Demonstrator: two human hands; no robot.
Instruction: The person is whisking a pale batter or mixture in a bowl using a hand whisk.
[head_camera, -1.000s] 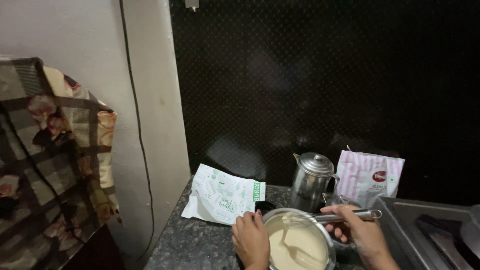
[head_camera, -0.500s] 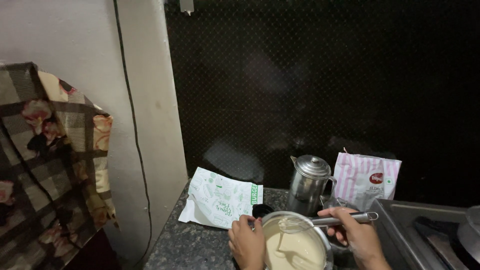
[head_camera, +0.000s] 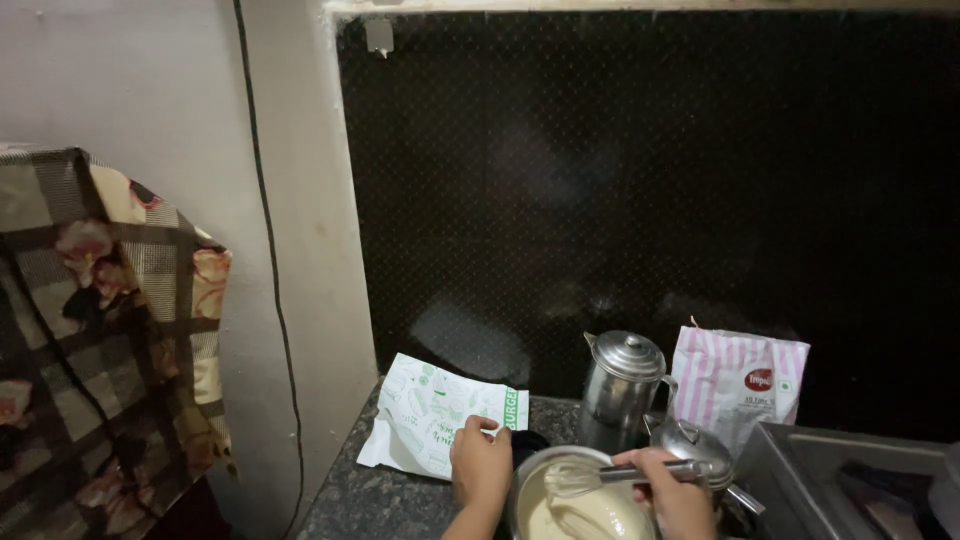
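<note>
A steel pot (head_camera: 527, 478) of pale batter (head_camera: 590, 515) sits at the bottom edge on the dark stone counter (head_camera: 370, 500). My left hand (head_camera: 481, 463) rests against the pot's left rim, fingers curled on it. My right hand (head_camera: 670, 490) grips the handle of a metal whisk (head_camera: 600, 475), whose wire head is over the batter. Both forearms are cut off by the frame's lower edge.
A white and green paper bag (head_camera: 435, 410) lies left of the pot. Behind stand a lidded steel jug (head_camera: 622, 385), a smaller lidded steel vessel (head_camera: 693, 445) and a pink striped packet (head_camera: 735, 380). A steel sink (head_camera: 850, 480) is at right, a patterned cloth (head_camera: 100, 330) at left.
The view has tilted upward, pushing pot and hands toward the bottom edge. The whisk has lifted from down in the batter to just above its surface. My left hand stays on the rim.
</note>
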